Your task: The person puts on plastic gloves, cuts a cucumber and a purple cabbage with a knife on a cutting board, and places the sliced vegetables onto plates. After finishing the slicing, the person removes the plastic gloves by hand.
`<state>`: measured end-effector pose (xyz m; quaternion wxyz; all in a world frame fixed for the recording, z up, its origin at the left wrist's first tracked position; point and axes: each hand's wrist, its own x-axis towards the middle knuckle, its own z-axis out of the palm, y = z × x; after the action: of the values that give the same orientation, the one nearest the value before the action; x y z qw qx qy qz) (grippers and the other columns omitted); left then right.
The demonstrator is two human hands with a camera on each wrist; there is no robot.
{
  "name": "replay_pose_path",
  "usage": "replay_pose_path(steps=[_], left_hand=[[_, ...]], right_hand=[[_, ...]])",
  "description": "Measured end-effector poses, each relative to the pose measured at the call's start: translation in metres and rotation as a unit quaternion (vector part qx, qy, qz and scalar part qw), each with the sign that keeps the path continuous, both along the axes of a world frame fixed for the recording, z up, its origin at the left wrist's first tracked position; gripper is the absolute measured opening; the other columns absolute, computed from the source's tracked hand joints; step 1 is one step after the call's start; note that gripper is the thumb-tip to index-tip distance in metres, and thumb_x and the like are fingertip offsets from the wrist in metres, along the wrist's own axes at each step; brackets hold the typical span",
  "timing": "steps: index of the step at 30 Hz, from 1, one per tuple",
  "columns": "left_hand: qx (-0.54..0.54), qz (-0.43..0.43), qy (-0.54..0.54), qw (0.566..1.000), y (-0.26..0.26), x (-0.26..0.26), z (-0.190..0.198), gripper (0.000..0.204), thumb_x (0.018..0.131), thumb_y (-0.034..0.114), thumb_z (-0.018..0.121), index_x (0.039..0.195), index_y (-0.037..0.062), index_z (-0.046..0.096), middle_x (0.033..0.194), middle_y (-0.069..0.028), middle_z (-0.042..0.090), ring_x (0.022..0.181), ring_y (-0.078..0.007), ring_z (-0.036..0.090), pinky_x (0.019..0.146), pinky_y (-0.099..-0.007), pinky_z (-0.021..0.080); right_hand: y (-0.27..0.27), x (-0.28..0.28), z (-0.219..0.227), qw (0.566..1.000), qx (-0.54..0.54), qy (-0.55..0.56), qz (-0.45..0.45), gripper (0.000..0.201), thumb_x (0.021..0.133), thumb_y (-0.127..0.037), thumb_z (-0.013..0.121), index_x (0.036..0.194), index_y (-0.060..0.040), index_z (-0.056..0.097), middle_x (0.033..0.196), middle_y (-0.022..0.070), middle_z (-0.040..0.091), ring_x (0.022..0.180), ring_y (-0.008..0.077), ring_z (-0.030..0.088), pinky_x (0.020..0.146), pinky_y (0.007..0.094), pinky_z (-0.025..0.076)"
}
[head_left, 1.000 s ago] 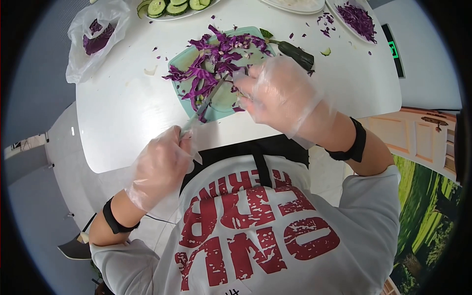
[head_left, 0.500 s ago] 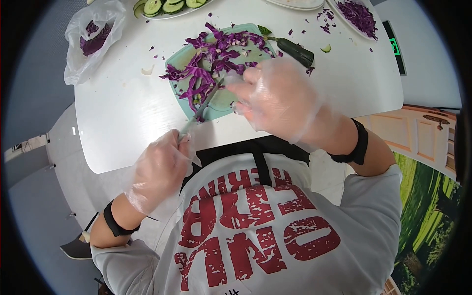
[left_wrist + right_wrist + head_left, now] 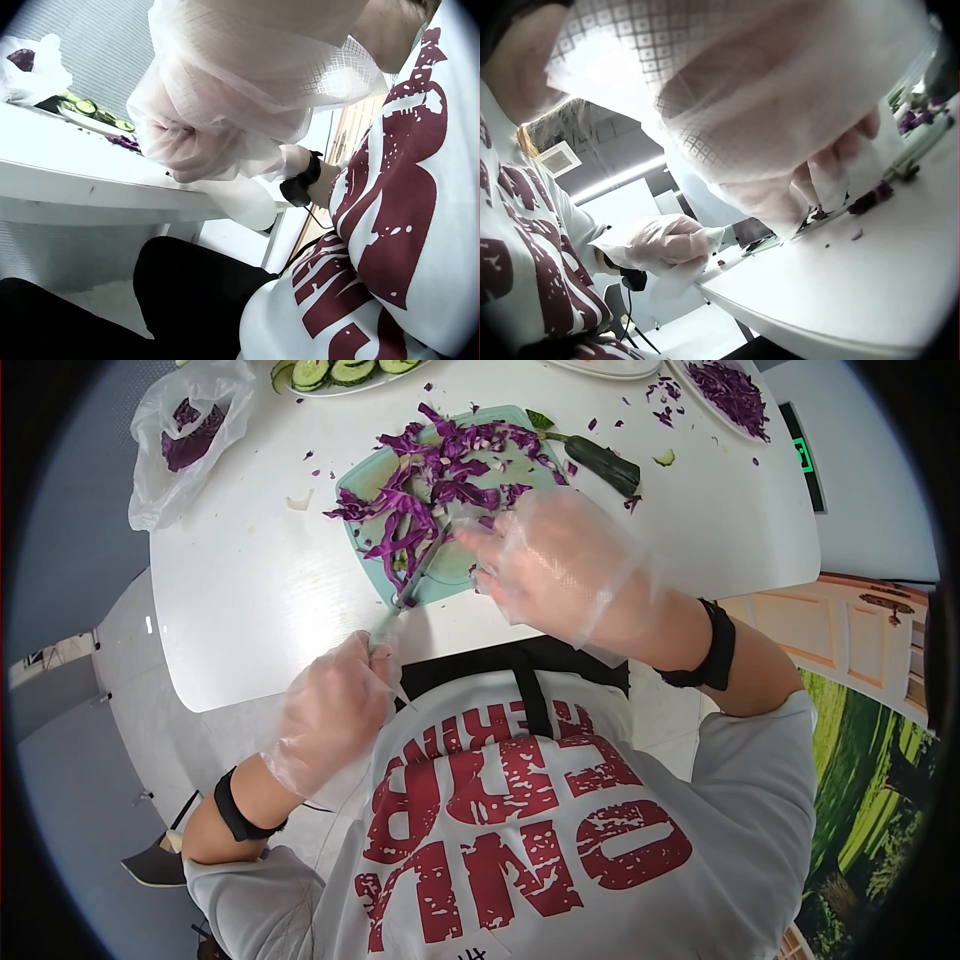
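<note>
In the head view the gloved left hand (image 3: 335, 700) grips the pale green handle of a knife (image 3: 425, 565), its blade slanting up over a green cutting board (image 3: 465, 585). Shredded purple cabbage (image 3: 400, 515) covers the board's left and upper parts. The gloved right hand (image 3: 565, 565) lies low over the board's right side, fingers bent toward the blade tip; whether they pinch a piece is unclear. The right wrist view shows its fingertips (image 3: 787, 217) down at the board's edge, and the left hand (image 3: 667, 244) beyond with the knife. Glove plastic fills much of the left wrist view.
A dark green cucumber piece (image 3: 603, 465) lies at the board's upper right. Around the white table (image 3: 240, 610) stand a plate of cucumber slices (image 3: 355, 372), a plate of shredded cabbage (image 3: 728, 398), stacked white plates (image 3: 610, 368) and a plastic bag (image 3: 155, 490) holding purple cabbage.
Over the last second the right hand has moved slightly left and down across the board, uncovering some shreds. The left hand and knife have shifted slightly toward the body.
</note>
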<state>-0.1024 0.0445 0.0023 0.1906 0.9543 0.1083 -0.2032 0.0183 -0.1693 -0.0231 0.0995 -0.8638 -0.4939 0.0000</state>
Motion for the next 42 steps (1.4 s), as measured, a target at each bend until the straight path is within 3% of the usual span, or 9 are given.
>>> replay_pose_path(steps=[3, 5, 6, 8, 12, 14, 23, 31, 42], left_hand=[[0.012, -0.009, 0.003, 1.000, -0.001, 0.001, -0.001, 0.027, 0.096, 0.025, 0.052, 0.086, 0.0009, 0.059, 0.073, -0.0239, 0.064, 0.070, -0.0439, 0.063, 0.065, -0.0494, 0.051], [0.021, -0.010, 0.014, 1.000, -0.001, 0.004, -0.003, 0.027, 0.096, 0.025, 0.052, 0.086, 0.0004, 0.059, 0.073, -0.0241, 0.064, 0.070, -0.0439, 0.064, 0.065, -0.0500, 0.051], [0.008, -0.013, 0.005, 1.000, 0.000, 0.006, -0.006, 0.027, 0.097, 0.025, 0.052, 0.087, 0.0005, 0.058, 0.075, -0.0256, 0.063, 0.073, -0.0462, 0.062, 0.066, -0.0509, 0.050], [-0.006, -0.016, -0.004, 1.000, 0.000, 0.010, -0.007, 0.028, 0.097, 0.026, 0.051, 0.088, 0.0005, 0.058, 0.076, -0.0272, 0.062, 0.076, -0.0484, 0.060, 0.066, -0.0519, 0.048], [0.012, -0.023, 0.005, 1.000, -0.001, 0.006, -0.007, 0.028, 0.097, 0.026, 0.051, 0.087, 0.0000, 0.057, 0.074, -0.0262, 0.063, 0.073, -0.0468, 0.061, 0.066, -0.0525, 0.049], [0.026, -0.035, -0.007, 0.999, 0.004, 0.000, -0.007, 0.028, 0.096, 0.026, 0.052, 0.087, -0.0002, 0.057, 0.070, -0.0246, 0.063, 0.068, -0.0449, 0.063, 0.064, -0.0520, 0.050], [-0.085, 0.033, -0.041, 0.995, 0.009, 0.000, 0.006, 0.026, 0.097, 0.022, 0.053, 0.082, 0.0002, 0.055, 0.064, -0.0237, 0.053, 0.061, -0.0456, 0.051, 0.057, -0.0455, 0.043], [-0.040, 0.015, 0.003, 0.999, -0.006, 0.006, 0.011, 0.030, 0.098, 0.026, 0.052, 0.084, 0.0003, 0.058, 0.070, -0.0244, 0.061, 0.068, -0.0439, 0.062, 0.063, -0.0487, 0.048], [-0.073, -0.002, 0.005, 0.997, -0.005, 0.006, -0.002, 0.025, 0.097, 0.019, 0.051, 0.083, -0.0014, 0.054, 0.066, -0.0240, 0.055, 0.061, -0.0431, 0.056, 0.059, -0.0453, 0.044]], right_hand=[[0.003, 0.000, -0.003, 0.999, -0.021, -0.036, 0.002, 0.034, 0.088, -0.030, 0.063, 0.112, -0.0060, 0.068, 0.074, 0.0094, 0.063, 0.074, 0.0271, 0.058, 0.069, 0.0412, 0.046], [0.004, 0.001, -0.004, 0.998, 0.027, -0.053, 0.007, 0.019, 0.086, -0.018, 0.057, 0.078, -0.0040, 0.068, 0.073, 0.0104, 0.064, 0.071, 0.0281, 0.062, 0.066, 0.0407, 0.047], [0.005, 0.001, -0.003, 0.998, 0.027, -0.053, 0.009, 0.019, 0.086, -0.018, 0.057, 0.078, -0.0040, 0.068, 0.073, 0.0104, 0.064, 0.071, 0.0281, 0.062, 0.066, 0.0407, 0.047], [0.006, 0.002, 0.001, 0.999, -0.034, -0.023, 0.003, 0.033, 0.088, -0.029, 0.063, 0.110, -0.0057, 0.069, 0.072, 0.0099, 0.062, 0.072, 0.0269, 0.059, 0.067, 0.0413, 0.045], [0.007, 0.003, 0.006, 0.999, -0.033, -0.014, -0.016, 0.032, 0.088, -0.030, 0.062, 0.110, -0.0068, 0.069, 0.068, 0.0095, 0.061, 0.068, 0.0269, 0.058, 0.064, 0.0411, 0.045], [0.006, 0.002, 0.008, 0.999, -0.030, -0.004, -0.011, 0.022, 0.091, -0.019, 0.055, 0.083, -0.0026, 0.068, 0.074, 0.0126, 0.064, 0.073, 0.0301, 0.063, 0.069, 0.0424, 0.049], [-0.005, 0.003, -0.001, 0.988, 0.066, 0.096, -0.097, 0.030, 0.086, -0.029, 0.060, 0.107, -0.0122, 0.072, 0.069, 0.0113, 0.064, 0.069, 0.0299, 0.063, 0.066, 0.0442, 0.050], [-0.007, 0.001, -0.006, 0.993, 0.066, 0.062, -0.080, 0.028, 0.086, -0.029, 0.060, 0.103, -0.0102, 0.073, 0.071, 0.0116, 0.065, 0.069, 0.0306, 0.062, 0.067, 0.0436, 0.049], [-0.010, 0.001, -0.005, 0.994, 0.090, 0.016, -0.060, 0.025, 0.087, -0.027, 0.059, 0.096, -0.0087, 0.073, 0.067, 0.0119, 0.063, 0.065, 0.0310, 0.060, 0.065, 0.0435, 0.047]])
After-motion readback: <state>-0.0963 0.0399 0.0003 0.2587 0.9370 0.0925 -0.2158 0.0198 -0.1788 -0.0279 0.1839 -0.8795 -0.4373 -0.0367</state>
